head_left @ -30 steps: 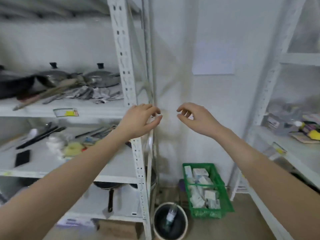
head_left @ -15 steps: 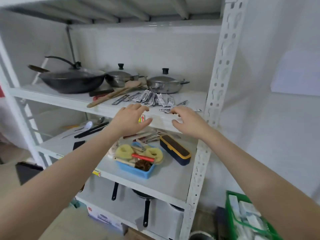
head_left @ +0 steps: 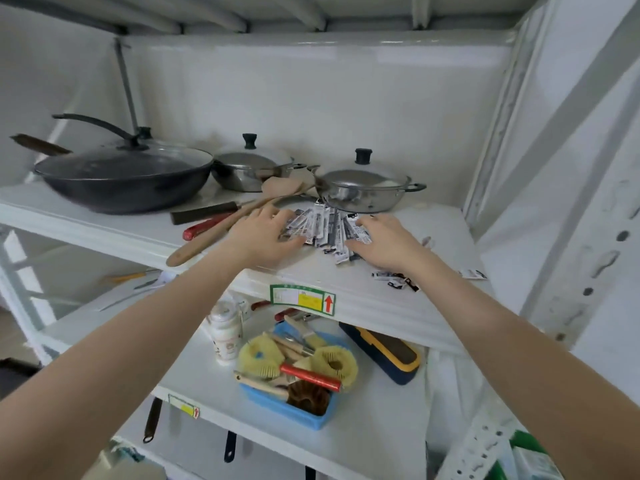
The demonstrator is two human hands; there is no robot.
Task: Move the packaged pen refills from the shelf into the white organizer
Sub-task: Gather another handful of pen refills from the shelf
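On the upper shelf [head_left: 104, 233], your left hand [head_left: 263, 239] and right hand [head_left: 384, 242] lie spread, fingers apart, bracketing the packaged pen refills [head_left: 325, 226] near the steel pot [head_left: 360, 192]. You're gathering; next, scoop them together. No organizer shows.

A dark wok [head_left: 124, 180] and two lidded steel pots [head_left: 360, 192] are sitting beside a wooden spatula [head_left: 221, 230]; below, a blue basket [head_left: 294, 407] is holding brushes.
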